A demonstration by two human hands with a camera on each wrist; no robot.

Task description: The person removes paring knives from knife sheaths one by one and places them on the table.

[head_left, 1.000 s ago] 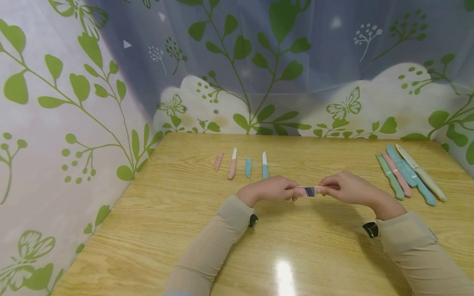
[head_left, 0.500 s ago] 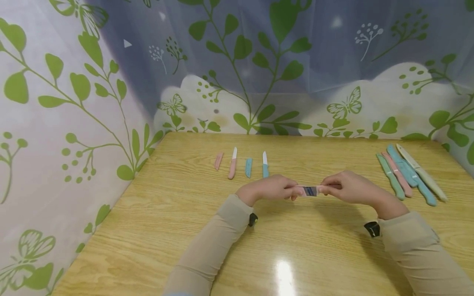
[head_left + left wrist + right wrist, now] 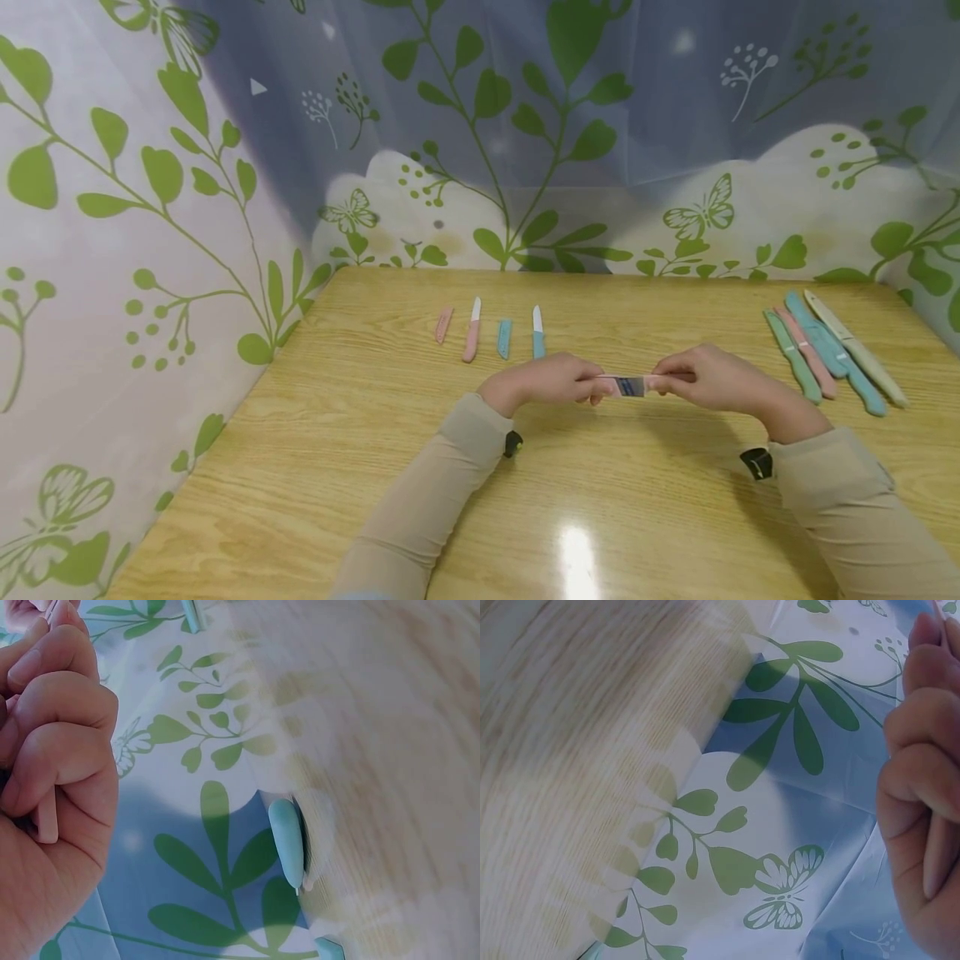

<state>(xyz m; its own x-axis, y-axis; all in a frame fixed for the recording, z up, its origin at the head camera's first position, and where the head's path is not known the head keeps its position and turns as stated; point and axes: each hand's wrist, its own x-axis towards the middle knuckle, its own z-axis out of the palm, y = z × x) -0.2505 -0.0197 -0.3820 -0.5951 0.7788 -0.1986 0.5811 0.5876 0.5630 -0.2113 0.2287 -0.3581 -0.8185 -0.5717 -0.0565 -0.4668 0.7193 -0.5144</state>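
Holding a pink implement [image 3: 626, 386] over the wood-grain table [image 3: 300, 467], pinched at one end by the left hand [image 3: 546, 380] and at the other by the right hand [image 3: 711, 380], with a gap between the two grips. Visible only from the head: a glossy, dark-striped middle [image 3: 630, 387] across that gap. Only from the left wrist: a squared pink end [image 3: 47, 817], jutting out below curled fingers [image 3: 64, 705]. Only from the right wrist: a rounded pink end [image 3: 939, 859], tucked against the palm. Cannot tell whether one piece or two.

In the head view, beyond the left hand, from left to right: pink sheath [image 3: 444, 325], pink-handled paring knife [image 3: 472, 333], blue sheath [image 3: 504, 339], blue-handled paring knife [image 3: 537, 333], the last reaching down to the hand's edge. From the left wrist, a rounded turquoise handle [image 3: 287, 844], seen nearly whole.

Well to the right of the right hand, lying close together: green knife [image 3: 793, 358], pink knife [image 3: 805, 352], broad blue knife [image 3: 823, 342], long cream knife [image 3: 855, 350]. Behind everything, a cloth [image 3: 435, 208] printed with leaves and butterflies. On both small sheaths, tiny marks, too small to read; likewise on the striped middle.
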